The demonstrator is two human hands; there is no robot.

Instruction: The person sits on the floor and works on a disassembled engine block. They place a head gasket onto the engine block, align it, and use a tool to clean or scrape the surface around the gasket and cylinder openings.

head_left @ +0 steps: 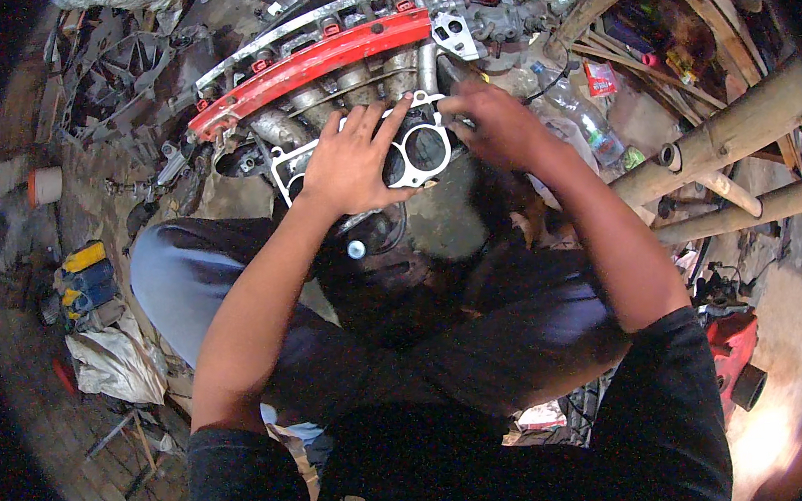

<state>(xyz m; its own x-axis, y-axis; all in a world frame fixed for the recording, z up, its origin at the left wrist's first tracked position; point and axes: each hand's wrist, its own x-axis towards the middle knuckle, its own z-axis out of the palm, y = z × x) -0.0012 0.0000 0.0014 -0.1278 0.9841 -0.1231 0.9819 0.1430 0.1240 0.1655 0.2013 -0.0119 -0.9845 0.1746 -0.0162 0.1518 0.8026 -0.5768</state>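
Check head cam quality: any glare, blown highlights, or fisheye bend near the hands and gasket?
Head view: dark vignette rings the frame; highlight blown out at lower right on the ground; bamboo poles bend toward the rim. Centre is sharp enough: left hand lies flat on the white gasket, right hand at its upper edge, no glare there. The red engine part is evenly lit; lap area falls into shadow.

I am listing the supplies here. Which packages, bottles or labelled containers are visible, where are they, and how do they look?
Plastic bottle: right of the right hand, lying tilted, clear, label band.
Small packet: just above the bottle, red, flat.
Box: floor at left, blue and yellow.
Cup: far left, white, orange rim.
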